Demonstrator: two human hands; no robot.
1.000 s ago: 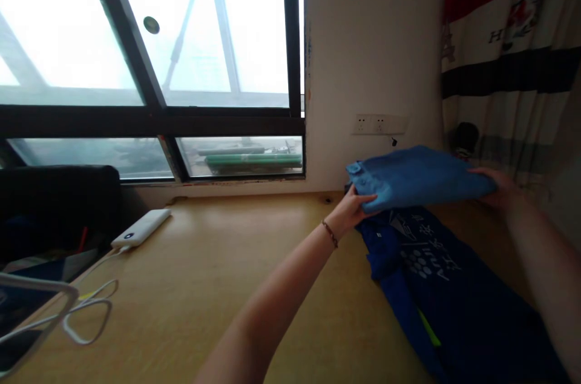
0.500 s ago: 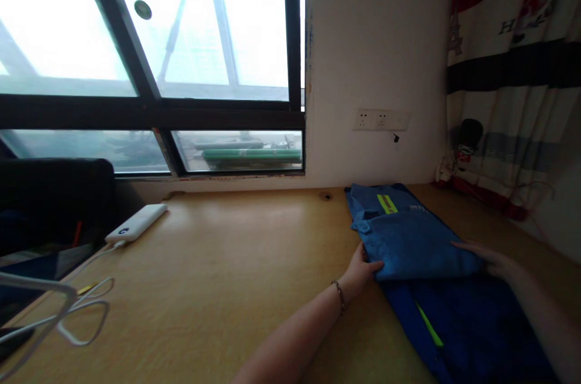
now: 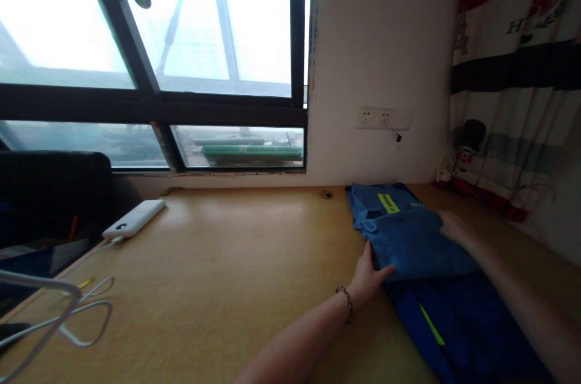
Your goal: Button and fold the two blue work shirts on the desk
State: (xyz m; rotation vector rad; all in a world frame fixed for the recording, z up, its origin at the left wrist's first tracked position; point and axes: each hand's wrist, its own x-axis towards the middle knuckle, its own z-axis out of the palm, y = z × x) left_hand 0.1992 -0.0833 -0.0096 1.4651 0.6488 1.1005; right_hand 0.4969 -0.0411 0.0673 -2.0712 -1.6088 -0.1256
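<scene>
A blue work jacket (image 3: 408,248) lies partly folded on the table. Its paler blue section, with a button tab, a lime strip and pale lettering, is folded over the darker royal-blue part, which has a lime stripe lower down. At its left edge is my left hand (image 3: 370,272), thumb on top of the cloth and fingers along the side, gripping the edge. My right hand (image 3: 456,229) rests on the upper right of the folded section, fingers stretched out and slightly blurred. A bracelet (image 3: 347,304) circles my left wrist.
The wooden table (image 3: 218,263) runs along below a window (image 3: 204,26). On its left lie a white power bank (image 3: 136,218) and a looped white cable (image 3: 97,324). Sockets (image 3: 384,119) are on the wall; a patterned curtain (image 3: 512,111) hangs right. A dark chair (image 3: 54,190) stands left.
My right hand has moved from the jacket's right edge up and leftward onto the folded section. The left hand stays at the left edge. The view has shifted slightly.
</scene>
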